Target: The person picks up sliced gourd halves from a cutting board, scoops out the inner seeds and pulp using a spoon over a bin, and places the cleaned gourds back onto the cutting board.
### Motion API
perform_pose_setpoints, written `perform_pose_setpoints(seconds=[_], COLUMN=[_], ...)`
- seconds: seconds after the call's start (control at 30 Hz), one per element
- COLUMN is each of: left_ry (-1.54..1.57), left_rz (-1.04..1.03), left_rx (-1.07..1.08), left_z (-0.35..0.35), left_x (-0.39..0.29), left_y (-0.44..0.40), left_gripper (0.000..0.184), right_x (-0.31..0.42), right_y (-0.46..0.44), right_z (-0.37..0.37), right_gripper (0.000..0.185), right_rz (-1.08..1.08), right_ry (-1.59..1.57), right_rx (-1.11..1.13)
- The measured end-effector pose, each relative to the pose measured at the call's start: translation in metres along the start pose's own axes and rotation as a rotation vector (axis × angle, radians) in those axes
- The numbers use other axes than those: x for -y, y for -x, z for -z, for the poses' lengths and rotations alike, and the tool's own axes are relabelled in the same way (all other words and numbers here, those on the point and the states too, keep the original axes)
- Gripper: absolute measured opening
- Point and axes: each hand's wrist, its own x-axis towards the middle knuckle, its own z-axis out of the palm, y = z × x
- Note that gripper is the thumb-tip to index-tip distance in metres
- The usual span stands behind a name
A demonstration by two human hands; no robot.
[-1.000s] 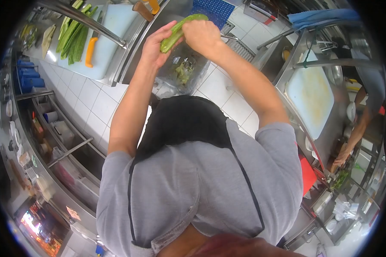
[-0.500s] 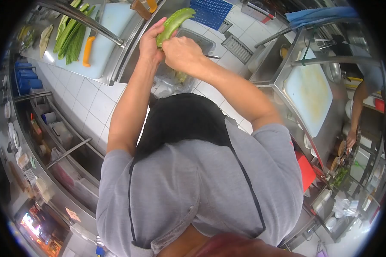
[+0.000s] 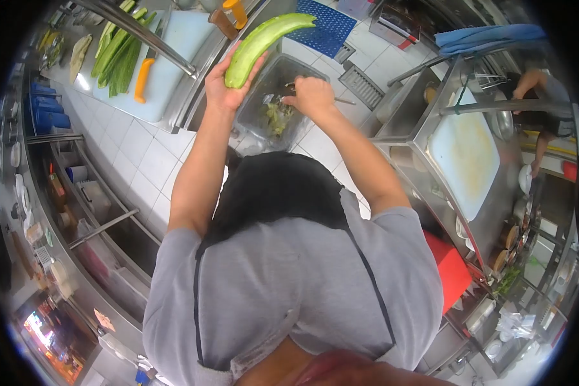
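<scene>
My left hand point(image 3: 224, 89) holds a long, curved bitter melon half point(image 3: 264, 44) from below by its near end. Its pale hollowed inside faces up. My right hand point(image 3: 314, 96) has its fingers closed around a thin metal spoon point(image 3: 345, 101), whose handle sticks out to the right. The spoon's head is hard to make out by the fingers. Both hands are over a grey plastic tub point(image 3: 302, 66), the right one above its right side. Yellowish pulp and scraps point(image 3: 278, 119) lie in the tub.
To the left, a white cutting board point(image 3: 183, 38) bears a yellow-handled knife point(image 3: 144, 80) and several green melon pieces point(image 3: 122, 64). A metal rail point(image 3: 141, 38) crosses above it. Another board point(image 3: 466, 154) sits on the right counter. A co-worker's arm point(image 3: 539, 151) shows at far right.
My right hand has moved off the melon, down and right over the tub with the spoon. The melon half has tilted so its hollow side shows fully.
</scene>
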Motion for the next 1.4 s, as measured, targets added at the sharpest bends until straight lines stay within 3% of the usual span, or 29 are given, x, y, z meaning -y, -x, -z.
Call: perform_pose_setpoints(seconds=[0.07,0.17,0.27,0.47,0.73,0.83,0.93,1.03,1.17,1.3,1.4], left_ry=[-0.008,-0.079,-0.188,-0.343,-0.25,-0.301,-0.354,-0.413,-0.235,-0.055,0.15], left_rz=[0.011,0.005,0.008,0.025,-0.002,0.02,0.049,0.082,0.012,0.08,0.154], left_rx=[0.024,0.01,-0.054,-0.123,-0.104,-0.08,-0.051,-0.042,0.018,0.102,0.116], left_z=[0.002,0.0,-0.012,-0.025,-0.028,-0.028,-0.026,-0.025,-0.029,-0.025,-0.023], left_x=[-0.001,-0.001,0.011,0.018,0.008,0.011,0.016,0.011,-0.009,-0.029,-0.032], left_y=[0.0,0.0,-0.001,-0.019,-0.022,-0.018,-0.024,-0.023,-0.02,-0.009,0.003], left_gripper=[0.062,0.06,0.057,0.053,0.052,0.05,0.048,0.05,0.051,0.053,0.053], right_x=[-0.007,0.014,0.026,0.081,0.081,0.068,0.072,0.071,0.027,-0.008,-0.024], right_y=[-0.007,-0.005,-0.024,-0.002,-0.001,-0.013,-0.009,0.012,0.008,0.005,0.004], right_z=[-0.015,0.029,0.061,0.056,0.083,0.091,0.073,0.071,0.048,0.01,-0.017], right_gripper=[0.02,0.014,0.014,0.016,0.015,0.013,0.012,0.016,0.031,0.048,0.053], right_rz=[0.009,0.073,0.2,0.421,0.318,0.299,0.434,0.338,0.115,-0.031,-0.05], right_ry=[0.051,0.019,0.013,0.1,-0.044,-0.044,0.012,0.026,0.004,-0.008,-0.045], right_rx=[-0.103,-0.332,-0.42,-0.19,-0.089,-0.16,-0.146,-0.017,0.073,0.127,0.01])
